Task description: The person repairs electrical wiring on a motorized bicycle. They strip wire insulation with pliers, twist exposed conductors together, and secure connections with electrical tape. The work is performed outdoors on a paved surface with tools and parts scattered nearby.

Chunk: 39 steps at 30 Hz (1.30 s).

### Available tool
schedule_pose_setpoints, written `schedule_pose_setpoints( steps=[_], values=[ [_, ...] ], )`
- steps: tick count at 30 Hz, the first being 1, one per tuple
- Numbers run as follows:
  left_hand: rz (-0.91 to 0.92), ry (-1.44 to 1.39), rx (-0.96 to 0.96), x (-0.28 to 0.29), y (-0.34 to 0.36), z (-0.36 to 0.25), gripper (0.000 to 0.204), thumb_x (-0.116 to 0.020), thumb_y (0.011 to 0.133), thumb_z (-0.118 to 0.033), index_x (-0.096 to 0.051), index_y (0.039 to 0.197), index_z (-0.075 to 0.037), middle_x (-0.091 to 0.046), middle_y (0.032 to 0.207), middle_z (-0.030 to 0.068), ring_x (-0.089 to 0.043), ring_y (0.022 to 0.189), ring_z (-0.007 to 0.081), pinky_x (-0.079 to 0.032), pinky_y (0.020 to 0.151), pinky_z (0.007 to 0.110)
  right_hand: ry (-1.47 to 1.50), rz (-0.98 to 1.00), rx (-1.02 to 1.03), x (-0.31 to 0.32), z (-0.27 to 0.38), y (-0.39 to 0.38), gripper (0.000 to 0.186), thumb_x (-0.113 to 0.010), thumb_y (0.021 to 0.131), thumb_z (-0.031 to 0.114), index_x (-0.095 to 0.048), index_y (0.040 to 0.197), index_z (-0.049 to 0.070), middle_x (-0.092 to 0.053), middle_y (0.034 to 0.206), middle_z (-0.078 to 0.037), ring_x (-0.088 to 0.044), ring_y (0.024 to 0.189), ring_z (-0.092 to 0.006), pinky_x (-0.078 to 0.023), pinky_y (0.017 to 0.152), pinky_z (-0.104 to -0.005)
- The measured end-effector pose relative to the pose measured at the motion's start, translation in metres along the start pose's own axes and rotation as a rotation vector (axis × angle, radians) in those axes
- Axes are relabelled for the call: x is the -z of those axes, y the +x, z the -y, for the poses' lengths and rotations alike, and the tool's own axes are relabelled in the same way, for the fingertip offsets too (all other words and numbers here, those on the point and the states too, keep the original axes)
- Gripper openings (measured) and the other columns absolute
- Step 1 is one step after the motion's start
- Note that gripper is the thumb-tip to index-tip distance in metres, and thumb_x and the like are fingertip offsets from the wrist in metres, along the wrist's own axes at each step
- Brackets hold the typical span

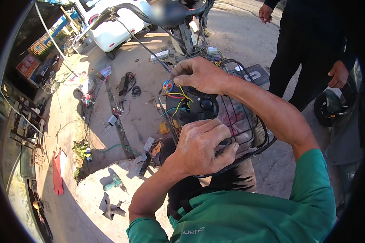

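My right hand (194,75) pinches at the upper end of a blue wire (170,86), above a black rounded plastic housing (196,106) with a round knob. Yellow (185,92), red and green wires spread across the housing, beside a small red connector (167,86). My left hand (198,148) is closed just below the housing, fingers curled on a dark part that I cannot make out. A black wire basket (247,121) with pink, clear plastic in it sits to the right of the housing, under my right forearm.
A white vehicle (117,28) stands beyond the handlebar (114,9). A person in dark trousers (284,52) stands at the right, near a wheel (324,109). On the ground lie a teal power tool (115,183), red cloth (57,174), coiled cable (136,91) and several other tools and scraps.
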<state>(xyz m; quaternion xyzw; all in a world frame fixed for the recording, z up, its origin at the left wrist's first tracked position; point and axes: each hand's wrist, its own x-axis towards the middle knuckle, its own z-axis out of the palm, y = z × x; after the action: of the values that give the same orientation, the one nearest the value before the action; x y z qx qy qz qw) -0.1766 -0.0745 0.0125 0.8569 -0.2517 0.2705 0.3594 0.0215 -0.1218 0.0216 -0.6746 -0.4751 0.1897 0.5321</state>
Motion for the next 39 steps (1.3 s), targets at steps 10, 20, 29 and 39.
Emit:
schedule_pose_setpoints(
  steps=[10, 20, 29, 39],
  values=[
    [-0.036, 0.031, 0.027, 0.003, -0.013, 0.002, 0.021, -0.079, 0.076, -0.019, -0.065, 0.081, -0.005, -0.059, 0.075, 0.0095, -0.061, 0.066, 0.0311, -0.051, 0.061, 0.041, -0.14, 0.079, -0.091, 0.009, 0.016, -0.005, 0.034, -0.082, 0.095, 0.029, -0.077, 0.112, 0.0, -0.076, 0.097, -0.005, -0.067, 0.092, -0.0147, -0.053, 0.085, -0.0325],
    [0.017, 0.091, 0.039, 0.0, -0.016, 0.005, 0.021, -0.081, 0.075, -0.016, -0.066, 0.084, -0.005, -0.061, 0.077, 0.0102, -0.064, 0.07, 0.0317, -0.051, 0.063, 0.042, -0.21, 0.069, -0.121, 0.007, 0.012, -0.002, 0.03, -0.083, 0.093, 0.028, -0.077, 0.1, 0.0, -0.072, 0.088, -0.004, -0.061, 0.082, -0.0122, -0.05, 0.075, -0.0325],
    [0.025, 0.07, 0.068, 0.0, -0.017, 0.008, 0.023, -0.082, 0.077, -0.018, -0.067, 0.086, -0.004, -0.063, 0.078, 0.0108, -0.066, 0.071, 0.0331, -0.053, 0.064, 0.043, -0.104, 0.036, -0.021, 0.008, -0.004, -0.002, 0.028, -0.079, 0.094, 0.027, -0.075, 0.093, 0.0, -0.07, 0.081, -0.004, -0.059, 0.076, -0.0115, -0.048, 0.072, -0.034],
    [-0.059, -0.025, 0.183, 0.003, -0.019, 0.009, 0.021, -0.082, 0.082, -0.015, -0.066, 0.09, -0.003, -0.062, 0.08, 0.0089, -0.065, 0.07, 0.0247, -0.051, 0.064, 0.038, -0.084, -0.019, -0.029, 0.008, -0.006, -0.005, 0.03, -0.078, 0.095, 0.027, -0.073, 0.098, -0.002, -0.071, 0.087, -0.006, -0.062, 0.082, -0.0129, -0.052, 0.078, -0.034]
  ],
)
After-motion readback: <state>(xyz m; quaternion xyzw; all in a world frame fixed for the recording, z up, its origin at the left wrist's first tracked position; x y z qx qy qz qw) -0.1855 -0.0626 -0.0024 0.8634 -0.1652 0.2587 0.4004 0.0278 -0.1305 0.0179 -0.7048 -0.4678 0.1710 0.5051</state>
